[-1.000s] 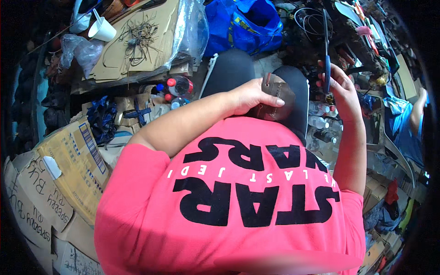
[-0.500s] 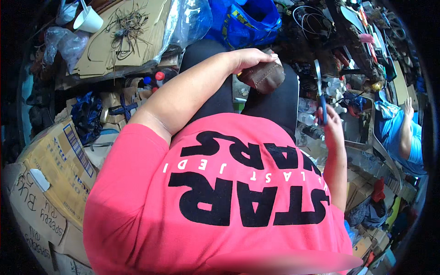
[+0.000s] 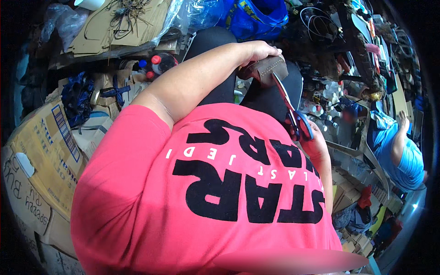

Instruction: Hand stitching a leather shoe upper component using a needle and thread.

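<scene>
The left hand (image 3: 259, 50) is curled around a brown leather piece (image 3: 268, 69), holding it over the person's lap. The leather looks thick and stiff, with a folded, boxy shape and a stitched edge. The right hand (image 3: 314, 144) has its grip closed on the scissors (image 3: 288, 107), fingers through the blue loops. The long thin metal blades point up and touch the leather. The legs wear smooth black trousers (image 3: 270, 98), and the shirt (image 3: 206, 192) is soft and pink with big black letters. Flat brown cardboard (image 3: 50, 151) lies at the left. A shiny blue bag (image 3: 256, 16) sits beyond the knees. Another person in a blue shirt (image 3: 401, 153) is at the right.
</scene>
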The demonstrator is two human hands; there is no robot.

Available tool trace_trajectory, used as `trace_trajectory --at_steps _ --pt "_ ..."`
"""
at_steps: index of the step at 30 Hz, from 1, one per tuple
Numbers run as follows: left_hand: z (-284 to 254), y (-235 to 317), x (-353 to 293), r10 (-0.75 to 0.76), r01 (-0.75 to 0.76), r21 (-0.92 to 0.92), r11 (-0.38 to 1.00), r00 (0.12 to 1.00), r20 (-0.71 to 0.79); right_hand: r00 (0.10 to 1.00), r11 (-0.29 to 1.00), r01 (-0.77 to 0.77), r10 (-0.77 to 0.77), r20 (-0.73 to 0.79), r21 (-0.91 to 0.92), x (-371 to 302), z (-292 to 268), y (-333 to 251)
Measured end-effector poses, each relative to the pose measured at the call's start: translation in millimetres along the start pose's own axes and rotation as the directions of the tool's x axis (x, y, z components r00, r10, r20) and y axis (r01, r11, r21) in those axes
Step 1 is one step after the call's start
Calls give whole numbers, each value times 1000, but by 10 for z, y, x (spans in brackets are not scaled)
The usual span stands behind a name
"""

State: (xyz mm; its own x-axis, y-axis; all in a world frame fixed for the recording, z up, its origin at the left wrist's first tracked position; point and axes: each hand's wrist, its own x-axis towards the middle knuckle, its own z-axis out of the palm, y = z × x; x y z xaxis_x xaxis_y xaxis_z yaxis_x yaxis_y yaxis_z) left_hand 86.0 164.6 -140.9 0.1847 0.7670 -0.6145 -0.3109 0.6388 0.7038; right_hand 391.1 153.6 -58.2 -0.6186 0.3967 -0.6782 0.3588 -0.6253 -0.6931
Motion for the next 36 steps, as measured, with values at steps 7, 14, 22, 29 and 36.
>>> trace_trajectory --at_steps 7,14,22,29,36 --pt "-1 28 -68 -22 22 -16 1000 999 -34 990 996 83 -84 109 20 12 16 -52" --pt "14 7 -81 39 -36 -78 996 998 42 977 973 211 -214 -17 -90 -102 151 -420" --pt "-28 33 -145 47 14 -246 969 969 242 858 862 506 -499 117 -38 445 506 -1283" --pt "-70 -78 -77 329 -338 610 716 935 133 840 713 541 -426 337 -446 1401 1438 -1842" --pt "-170 -436 604 503 -371 695 616 864 15 732 278 656 -459 503 -702 2523 2610 -1928"
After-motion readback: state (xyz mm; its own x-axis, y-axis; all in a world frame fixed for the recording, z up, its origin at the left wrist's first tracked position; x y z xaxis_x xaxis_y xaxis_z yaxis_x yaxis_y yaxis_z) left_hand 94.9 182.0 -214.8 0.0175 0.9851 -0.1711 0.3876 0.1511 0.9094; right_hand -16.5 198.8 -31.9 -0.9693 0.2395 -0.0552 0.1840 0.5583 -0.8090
